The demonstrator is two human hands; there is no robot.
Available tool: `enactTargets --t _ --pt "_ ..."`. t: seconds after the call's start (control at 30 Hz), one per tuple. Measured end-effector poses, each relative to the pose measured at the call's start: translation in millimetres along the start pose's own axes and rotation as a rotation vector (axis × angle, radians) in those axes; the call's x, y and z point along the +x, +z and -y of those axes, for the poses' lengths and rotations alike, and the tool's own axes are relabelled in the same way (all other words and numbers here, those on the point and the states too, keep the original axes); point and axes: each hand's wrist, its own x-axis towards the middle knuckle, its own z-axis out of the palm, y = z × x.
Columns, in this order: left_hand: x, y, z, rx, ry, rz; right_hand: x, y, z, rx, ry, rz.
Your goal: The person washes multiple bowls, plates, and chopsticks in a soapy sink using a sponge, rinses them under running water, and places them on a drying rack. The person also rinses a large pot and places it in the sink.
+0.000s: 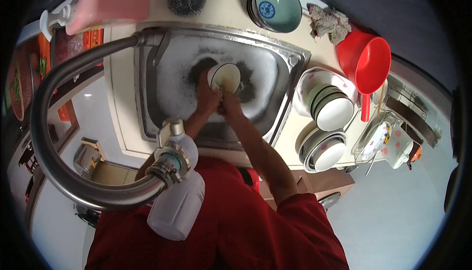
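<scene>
My left hand (207, 92) grips the side of a small white bowl (231, 73) with a dark rim. The bowl is tilted, its mouth facing up and to the right. At the bowl's near edge is my right hand (231, 105), fingers reaching towards its inside. A blurred yellowish patch shows there; whether it is a cloth, a sponge or fingers is unclear. Both hands are above a stainless steel sink (300, 58). White suds (177, 54) cover much of the water, with dark gaps around the bowl.
A curved metal faucet pipe (40, 122) with a filter-like fitting (173, 159) arches in front of me. Right of the sink stand stacked bowls (335, 114), metal basins (306, 152) and a red dipper (372, 63). Behind sit green bowls (285, 6), a scourer (186, 0) and a pink pump bottle (114, 3).
</scene>
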Motion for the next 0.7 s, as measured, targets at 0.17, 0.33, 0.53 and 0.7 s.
enactTargets --t 0.17,0.33,0.53,0.7 --pt "10 -69 -37 -0.236 -0.689 0.69 15 -101 33 -0.252 -0.206 0.402" --pt "-19 -16 -7 0.017 -0.245 -0.1 -4 -67 79 0.326 0.344 0.345" --pt "-11 -30 26 -0.05 -0.088 0.052 -2 -57 44 0.08 0.135 0.068" --pt "-4 -57 -2 -0.114 -0.316 0.535 19 -94 31 0.359 0.363 0.714"
